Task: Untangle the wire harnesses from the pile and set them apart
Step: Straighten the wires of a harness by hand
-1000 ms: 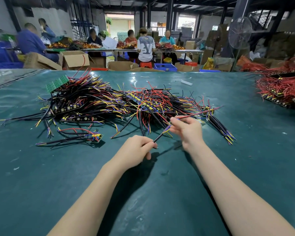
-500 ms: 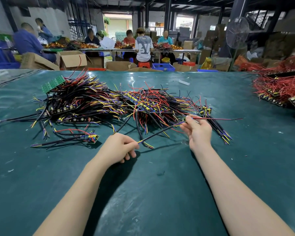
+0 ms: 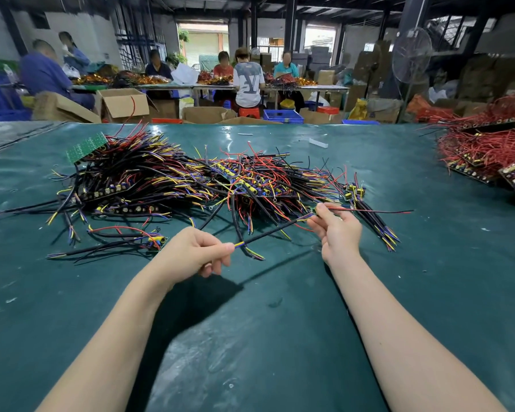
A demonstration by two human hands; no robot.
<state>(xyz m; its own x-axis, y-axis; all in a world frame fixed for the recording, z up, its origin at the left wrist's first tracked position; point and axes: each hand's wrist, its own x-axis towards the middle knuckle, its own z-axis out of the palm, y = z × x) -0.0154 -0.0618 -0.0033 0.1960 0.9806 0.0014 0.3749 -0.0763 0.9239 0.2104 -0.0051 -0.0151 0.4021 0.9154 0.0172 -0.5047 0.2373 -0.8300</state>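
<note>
A big tangled pile of wire harnesses (image 3: 191, 179), black sleeves with red, yellow and blue ends, lies across the middle of the green table (image 3: 280, 337). One black-sleeved harness (image 3: 275, 231) is stretched between my hands in front of the pile. My left hand (image 3: 191, 251) pinches its coloured near end. My right hand (image 3: 336, 230) pinches its far end, where a small board and a long red wire (image 3: 381, 211) stick out to the right. A single harness (image 3: 122, 242) lies apart at the left, near my left hand.
A green circuit board (image 3: 87, 145) sticks up at the pile's far left. A second heap of red-wired boards (image 3: 488, 153) lies at the right edge. Behind the table stand cardboard boxes (image 3: 124, 104), a blue crate (image 3: 281, 115), a fan (image 3: 411, 55) and seated people.
My hands have drawn apart, the left one leftward and the right one to the right, so more of the held harness is pulled out of the pile and stretched straighter.
</note>
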